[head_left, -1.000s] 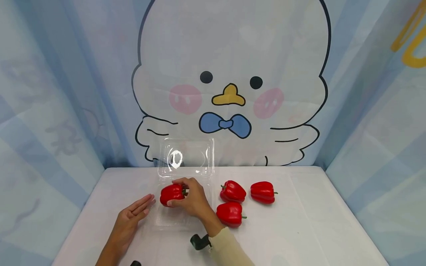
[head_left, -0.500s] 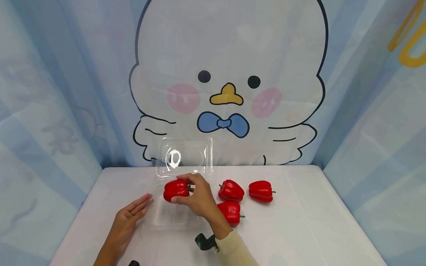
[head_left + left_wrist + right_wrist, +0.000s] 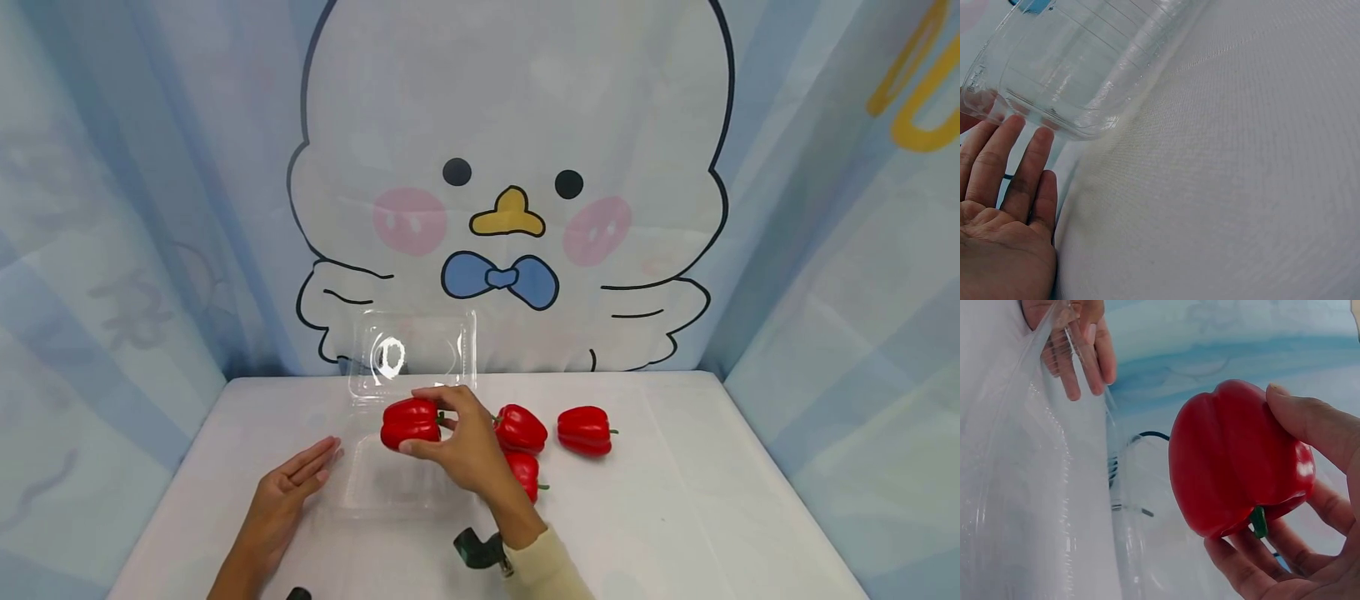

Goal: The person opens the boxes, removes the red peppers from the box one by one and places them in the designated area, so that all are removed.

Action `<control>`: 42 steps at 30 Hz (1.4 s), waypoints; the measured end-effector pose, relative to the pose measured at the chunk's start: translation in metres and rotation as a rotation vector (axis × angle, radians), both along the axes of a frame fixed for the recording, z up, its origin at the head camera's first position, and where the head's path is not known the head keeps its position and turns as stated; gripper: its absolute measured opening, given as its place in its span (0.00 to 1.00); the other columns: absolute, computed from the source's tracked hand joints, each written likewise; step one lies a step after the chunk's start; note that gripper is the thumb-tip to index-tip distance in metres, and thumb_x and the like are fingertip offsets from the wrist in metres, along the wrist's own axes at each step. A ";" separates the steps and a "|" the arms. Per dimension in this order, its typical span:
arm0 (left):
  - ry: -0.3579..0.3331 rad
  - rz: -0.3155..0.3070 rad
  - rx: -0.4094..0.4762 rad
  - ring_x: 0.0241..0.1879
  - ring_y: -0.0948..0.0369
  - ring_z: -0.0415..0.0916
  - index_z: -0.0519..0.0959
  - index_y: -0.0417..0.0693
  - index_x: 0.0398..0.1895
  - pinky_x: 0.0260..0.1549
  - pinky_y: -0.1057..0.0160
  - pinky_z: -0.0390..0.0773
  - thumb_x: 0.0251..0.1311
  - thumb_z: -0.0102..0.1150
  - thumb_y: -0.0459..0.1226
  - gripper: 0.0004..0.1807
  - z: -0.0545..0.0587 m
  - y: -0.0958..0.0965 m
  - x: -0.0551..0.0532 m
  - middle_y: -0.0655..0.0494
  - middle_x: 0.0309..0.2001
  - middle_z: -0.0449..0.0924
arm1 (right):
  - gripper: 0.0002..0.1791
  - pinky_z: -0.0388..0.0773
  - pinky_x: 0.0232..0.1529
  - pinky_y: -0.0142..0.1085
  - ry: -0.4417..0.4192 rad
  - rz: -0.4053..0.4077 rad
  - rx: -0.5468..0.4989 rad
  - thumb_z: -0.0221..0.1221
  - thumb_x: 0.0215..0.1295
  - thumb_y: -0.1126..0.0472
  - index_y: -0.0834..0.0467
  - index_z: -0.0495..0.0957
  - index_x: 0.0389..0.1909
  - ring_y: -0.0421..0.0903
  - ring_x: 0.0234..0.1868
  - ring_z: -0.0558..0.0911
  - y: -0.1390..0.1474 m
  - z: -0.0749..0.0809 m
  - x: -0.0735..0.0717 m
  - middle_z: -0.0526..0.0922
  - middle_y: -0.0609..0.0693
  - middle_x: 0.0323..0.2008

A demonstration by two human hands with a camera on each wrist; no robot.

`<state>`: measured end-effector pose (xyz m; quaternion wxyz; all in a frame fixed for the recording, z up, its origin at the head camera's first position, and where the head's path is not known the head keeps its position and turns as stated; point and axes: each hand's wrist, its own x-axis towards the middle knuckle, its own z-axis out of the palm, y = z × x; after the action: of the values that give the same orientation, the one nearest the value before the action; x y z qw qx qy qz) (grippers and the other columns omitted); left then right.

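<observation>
My right hand [image 3: 468, 446] grips a red bell pepper [image 3: 410, 423] between thumb and fingers, over a clear plastic clamshell box [image 3: 352, 500]. In the right wrist view the pepper [image 3: 1235, 462] shows its green stem turned toward the palm, and the box wall [image 3: 1041, 487] stands to its left. The box's lid [image 3: 412, 350] is raised at the back. My left hand [image 3: 281, 500] lies at the box's left side with fingers straight. In the left wrist view its fingertips [image 3: 1015, 123] are right at the box's edge [image 3: 1079, 128].
Three more red peppers lie right of the box: one at the back [image 3: 522, 428], one farther right [image 3: 587, 431], and one in front [image 3: 525, 473], partly hidden by the right wrist. A white cloth covers the table [image 3: 675, 517]. A printed curtain [image 3: 637, 125] hangs behind.
The right hand has lifted the pepper and carried it rightward and slightly back, away from the left hand. The left hand has stayed by the box; the head view has shifted slightly.
</observation>
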<state>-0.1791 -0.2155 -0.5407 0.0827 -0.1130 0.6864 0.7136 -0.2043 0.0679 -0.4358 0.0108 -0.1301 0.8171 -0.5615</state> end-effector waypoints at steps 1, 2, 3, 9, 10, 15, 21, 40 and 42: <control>-0.003 0.001 -0.001 0.64 0.83 0.75 0.64 0.51 0.82 0.63 0.76 0.74 0.72 0.67 0.47 0.40 0.000 0.000 0.000 0.67 0.77 0.70 | 0.37 0.86 0.62 0.54 0.005 -0.003 -0.001 0.81 0.54 0.57 0.43 0.80 0.66 0.51 0.65 0.78 0.002 0.001 0.001 0.79 0.48 0.63; -0.005 0.002 -0.002 0.65 0.82 0.75 0.64 0.51 0.82 0.63 0.76 0.74 0.72 0.67 0.48 0.40 0.000 0.000 0.000 0.67 0.77 0.70 | 0.37 0.86 0.62 0.53 0.009 -0.005 -0.002 0.81 0.54 0.57 0.43 0.80 0.67 0.51 0.65 0.78 0.004 0.002 0.002 0.79 0.48 0.63; -0.007 0.003 -0.002 0.65 0.82 0.75 0.64 0.51 0.82 0.63 0.76 0.74 0.72 0.68 0.48 0.40 0.000 0.000 0.000 0.67 0.77 0.70 | 0.38 0.86 0.62 0.53 0.013 -0.008 -0.003 0.81 0.54 0.57 0.43 0.80 0.67 0.51 0.65 0.78 0.005 0.003 0.002 0.79 0.48 0.63; 0.009 0.002 0.004 0.64 0.82 0.76 0.64 0.50 0.82 0.62 0.77 0.75 0.72 0.67 0.48 0.40 -0.001 0.000 0.001 0.69 0.76 0.71 | 0.38 0.86 0.63 0.53 0.019 -0.019 -0.017 0.81 0.53 0.58 0.43 0.80 0.67 0.51 0.67 0.77 0.017 0.010 0.008 0.78 0.47 0.65; 0.017 0.001 0.006 0.64 0.82 0.76 0.64 0.49 0.82 0.62 0.77 0.75 0.72 0.67 0.47 0.40 -0.001 0.000 0.001 0.69 0.76 0.71 | 0.39 0.86 0.63 0.53 0.018 -0.022 -0.020 0.81 0.53 0.59 0.43 0.80 0.67 0.51 0.67 0.77 0.019 0.011 0.008 0.78 0.48 0.65; 0.049 -0.012 0.010 0.64 0.82 0.76 0.64 0.47 0.82 0.61 0.78 0.76 0.73 0.66 0.46 0.39 -0.002 0.000 0.003 0.71 0.74 0.73 | 0.38 0.87 0.62 0.51 0.023 -0.043 -0.022 0.81 0.54 0.58 0.44 0.79 0.67 0.52 0.67 0.78 0.029 0.012 0.011 0.78 0.49 0.65; 0.041 -0.009 0.010 0.64 0.81 0.77 0.64 0.48 0.82 0.61 0.78 0.76 0.73 0.66 0.47 0.39 -0.001 0.000 0.003 0.71 0.74 0.73 | 0.38 0.86 0.62 0.50 0.016 -0.089 -0.029 0.81 0.54 0.58 0.41 0.79 0.67 0.52 0.67 0.78 0.041 0.013 0.014 0.78 0.47 0.65; 0.024 -0.004 0.008 0.65 0.80 0.77 0.64 0.49 0.82 0.63 0.76 0.75 0.73 0.66 0.47 0.39 0.001 0.002 0.003 0.70 0.75 0.72 | 0.40 0.86 0.62 0.52 -0.028 -0.211 -0.026 0.82 0.52 0.58 0.40 0.79 0.67 0.55 0.70 0.76 0.078 0.010 0.021 0.77 0.47 0.66; 0.026 -0.003 0.011 0.65 0.80 0.77 0.64 0.48 0.82 0.62 0.77 0.75 0.73 0.66 0.47 0.39 0.001 0.002 0.003 0.71 0.75 0.73 | 0.40 0.87 0.60 0.52 -0.038 -0.226 -0.020 0.82 0.52 0.58 0.40 0.79 0.67 0.56 0.70 0.76 0.081 0.010 0.021 0.77 0.48 0.67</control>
<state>-0.1760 -0.2139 -0.5399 0.0756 -0.1023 0.6837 0.7186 -0.1832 0.1489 -0.4259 -0.0384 -0.0265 0.8206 -0.5696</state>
